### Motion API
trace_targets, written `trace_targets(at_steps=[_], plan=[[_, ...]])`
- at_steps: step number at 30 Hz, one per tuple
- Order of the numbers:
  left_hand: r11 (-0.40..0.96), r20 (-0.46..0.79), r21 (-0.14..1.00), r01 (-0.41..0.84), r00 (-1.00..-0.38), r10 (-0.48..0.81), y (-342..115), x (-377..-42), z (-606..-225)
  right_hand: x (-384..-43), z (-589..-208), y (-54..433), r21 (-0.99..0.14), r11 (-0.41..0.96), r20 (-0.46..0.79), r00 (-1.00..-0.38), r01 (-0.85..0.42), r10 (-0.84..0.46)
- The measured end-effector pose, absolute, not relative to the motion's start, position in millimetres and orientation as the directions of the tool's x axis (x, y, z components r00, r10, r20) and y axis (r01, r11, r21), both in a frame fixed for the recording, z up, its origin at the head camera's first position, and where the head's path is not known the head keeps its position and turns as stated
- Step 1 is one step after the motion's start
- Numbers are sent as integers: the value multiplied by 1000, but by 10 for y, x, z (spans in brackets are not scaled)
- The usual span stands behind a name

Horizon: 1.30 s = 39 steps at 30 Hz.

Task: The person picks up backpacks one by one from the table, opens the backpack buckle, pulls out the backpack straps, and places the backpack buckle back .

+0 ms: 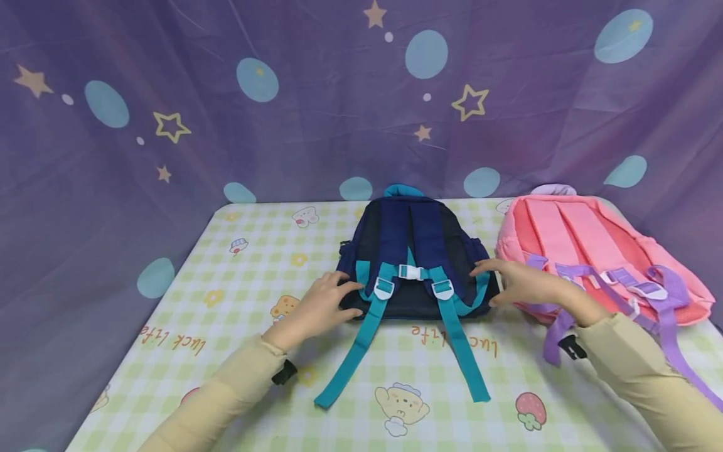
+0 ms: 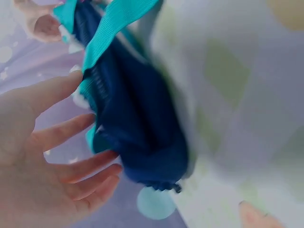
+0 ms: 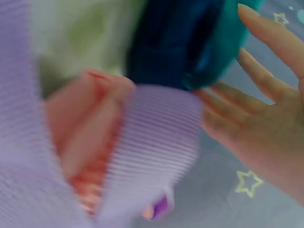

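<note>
Backpack (image 1: 427,229), navy, lies straps-up on the counter (image 1: 186,301) between the left hand (image 1: 322,306) and right hand (image 1: 522,282), both relaxed with fingers parted (its teal straps (image 1: 464,351) trail toward the person); a pink backpack (image 1: 599,229) lies just beside it.

Dark backpack (image 1: 429,232): I see navy, black back panels
Teal straps (image 1: 464,351): solid teal, top handle (image 1: 403,190) matching
Buckles (image 1: 414,273): white, all 3
Pink backpack (image 1: 543,232): light pink, coral back panel
Purple straps (image 1: 668,326): lilac-purple, ribbed in my right wrist view
My sleeves (image 1: 231,383): plain beige
Tablecloth (image 1: 254,276): pale green-and-white check, cartoon prints, orange lettering
Curtain (image 1: 339,56): purple, light blue ovals, white dots, peach stars, yellow star outlines
</note>
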<state>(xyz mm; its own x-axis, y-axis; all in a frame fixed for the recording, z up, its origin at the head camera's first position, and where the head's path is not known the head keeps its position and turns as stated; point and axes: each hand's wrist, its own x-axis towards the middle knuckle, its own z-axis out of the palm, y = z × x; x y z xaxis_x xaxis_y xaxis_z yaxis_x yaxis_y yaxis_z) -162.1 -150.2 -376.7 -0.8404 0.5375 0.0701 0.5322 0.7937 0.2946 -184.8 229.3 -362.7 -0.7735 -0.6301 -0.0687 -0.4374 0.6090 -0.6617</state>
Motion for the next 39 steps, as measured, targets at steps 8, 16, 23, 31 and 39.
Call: trace_targets(at_steps=[8, 16, 23, 31, 39], plan=[[757, 162, 308, 576, -816, 555, -1416, -1681, -3533, -1827, -3344, 2179, -654, 623, -73, -784, -429, -616], [709, 166, 335, 621, -779, 605, -1173, -1853, -3497, -1913, -3384, 1894, -648, 587, -1, -770, -485, -638], [695, 131, 351, 627, -768, 626, -997, -1949, -3554, -2035, -3521, 1712, -686, 538, 36, -762, -490, -647], [715, 76, 319, 622, -769, 635, -849, -2059, -3628, -2149, -3634, 1581, -729, 498, 41, -755, -471, -654], [718, 67, 302, 627, -765, 640, -767, -2133, -3697, -2232, -3724, 1476, -723, 525, 19, -773, -449, -634]])
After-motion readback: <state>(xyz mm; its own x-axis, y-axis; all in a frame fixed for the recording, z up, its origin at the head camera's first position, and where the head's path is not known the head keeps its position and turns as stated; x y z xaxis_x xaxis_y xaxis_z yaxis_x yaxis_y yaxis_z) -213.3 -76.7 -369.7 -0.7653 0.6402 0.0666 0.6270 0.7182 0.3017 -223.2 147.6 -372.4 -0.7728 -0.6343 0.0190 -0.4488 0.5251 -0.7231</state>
